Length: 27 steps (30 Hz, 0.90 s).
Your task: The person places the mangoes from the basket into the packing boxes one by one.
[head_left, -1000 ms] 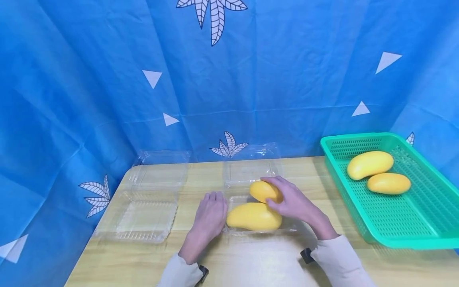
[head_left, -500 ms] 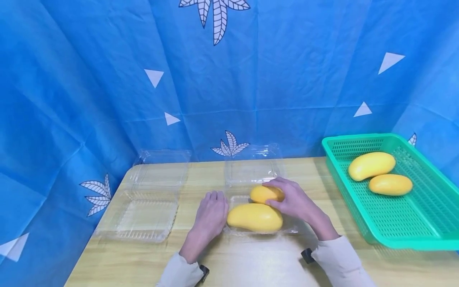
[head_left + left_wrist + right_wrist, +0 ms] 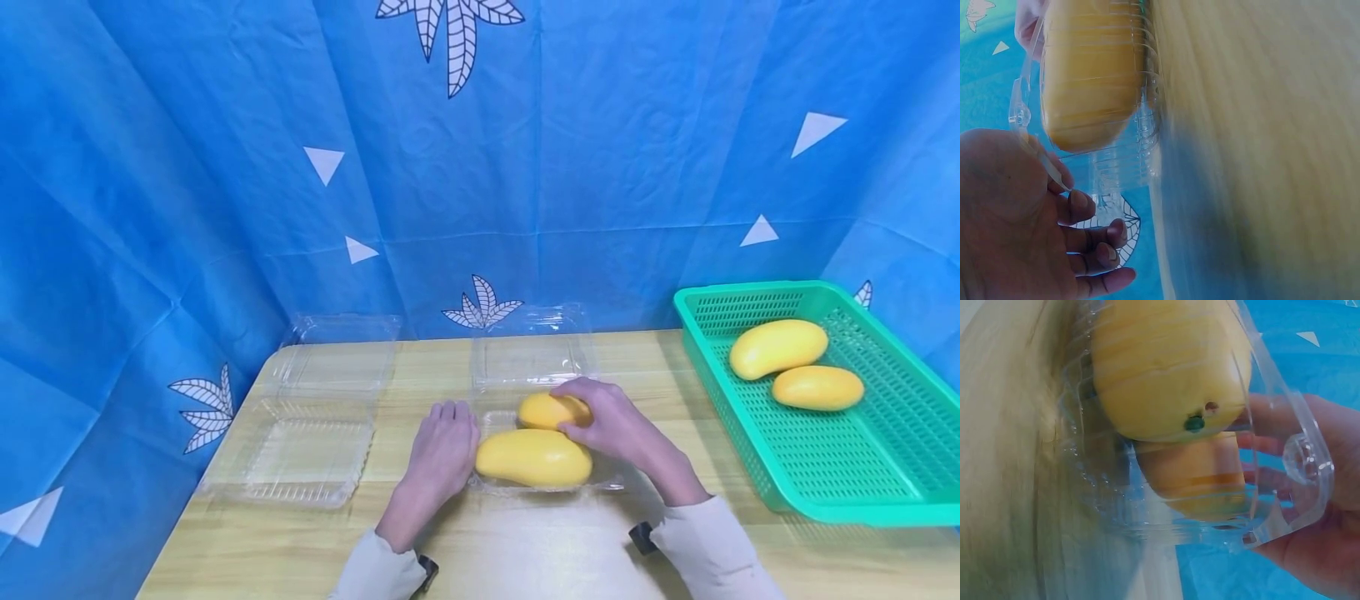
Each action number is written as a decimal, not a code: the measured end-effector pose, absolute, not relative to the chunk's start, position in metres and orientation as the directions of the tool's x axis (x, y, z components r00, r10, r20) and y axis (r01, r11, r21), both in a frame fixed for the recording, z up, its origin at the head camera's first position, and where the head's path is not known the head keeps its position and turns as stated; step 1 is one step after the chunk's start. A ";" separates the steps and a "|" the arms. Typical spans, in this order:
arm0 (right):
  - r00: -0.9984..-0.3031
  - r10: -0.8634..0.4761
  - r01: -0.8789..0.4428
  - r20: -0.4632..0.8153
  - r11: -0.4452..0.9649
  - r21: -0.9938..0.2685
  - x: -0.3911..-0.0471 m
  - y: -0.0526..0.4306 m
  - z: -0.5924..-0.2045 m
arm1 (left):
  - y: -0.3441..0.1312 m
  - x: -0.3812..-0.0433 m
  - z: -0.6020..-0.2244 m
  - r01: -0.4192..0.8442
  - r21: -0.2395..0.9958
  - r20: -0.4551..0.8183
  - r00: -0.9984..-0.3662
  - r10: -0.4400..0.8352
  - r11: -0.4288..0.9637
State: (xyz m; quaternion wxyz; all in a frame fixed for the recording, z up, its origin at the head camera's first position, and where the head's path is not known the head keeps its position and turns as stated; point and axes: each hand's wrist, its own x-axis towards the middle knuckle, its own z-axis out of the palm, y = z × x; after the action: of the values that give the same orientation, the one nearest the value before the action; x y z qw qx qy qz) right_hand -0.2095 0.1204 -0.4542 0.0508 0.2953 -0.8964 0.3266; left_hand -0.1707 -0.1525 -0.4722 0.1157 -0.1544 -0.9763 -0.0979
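My left hand (image 3: 444, 446) pinches the left rim of a clear plastic clamshell container (image 3: 497, 422); its curled fingers show beside the rim (image 3: 1020, 111) in the left wrist view. Along the container's near side lies a large yellow mango (image 3: 534, 458). Behind that one, my right hand (image 3: 611, 421) grips a smaller orange-yellow mango (image 3: 546, 411) by its right end, low inside the container. Seen through the clear wall in the right wrist view, the smaller mango (image 3: 1191, 475) is partly hidden by the large mango (image 3: 1166, 369). The container's lid (image 3: 531, 358) stands open at the back.
A second open clear container (image 3: 303, 458) sits on the wooden table (image 3: 525, 554) at the left, its lid (image 3: 333, 362) folded back. On the right stands a green perforated basket (image 3: 832, 454) with two mangoes (image 3: 778, 348) in it. A blue curtain (image 3: 600, 167) hangs behind.
My right hand has lowered the smaller mango a little, down into the container behind the large mango, and slightly left. My left hand has stayed at the rim.
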 end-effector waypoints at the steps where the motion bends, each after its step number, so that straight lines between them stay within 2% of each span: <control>1: -0.818 -0.499 -0.566 0.285 0.613 -0.551 -0.209 0.120 -0.454 | -0.153 -0.171 -0.472 0.323 0.151 0.254 -0.926 0.279 0.934; 11: -0.799 -0.504 -0.600 0.328 0.635 -0.486 -0.210 0.122 -0.454 | -0.153 -0.172 -0.474 0.323 0.166 0.266 -0.924 0.273 0.932; 16: -0.850 -0.415 -0.525 0.326 0.602 -0.602 -0.216 0.127 -0.454 | -0.152 -0.172 -0.474 0.317 0.181 0.251 -0.930 0.268 0.931; 22: -0.912 -0.187 -0.407 0.364 0.508 -0.759 -0.227 0.146 -0.455 | -0.151 -0.172 -0.474 0.318 0.191 0.232 -0.934 0.272 0.929; 27: -0.967 -0.037 -0.245 0.253 0.421 -0.873 -0.236 0.160 -0.459 | -0.152 -0.171 -0.472 0.318 0.159 0.225 -0.933 0.279 0.935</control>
State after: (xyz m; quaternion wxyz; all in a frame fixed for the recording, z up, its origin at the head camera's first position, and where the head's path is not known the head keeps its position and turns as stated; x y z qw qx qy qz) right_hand -0.2358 0.1600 -0.4588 0.0976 0.0843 -0.8372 0.5314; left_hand -0.1710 -0.1525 -0.4716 0.1000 -0.1526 -0.9784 -0.0967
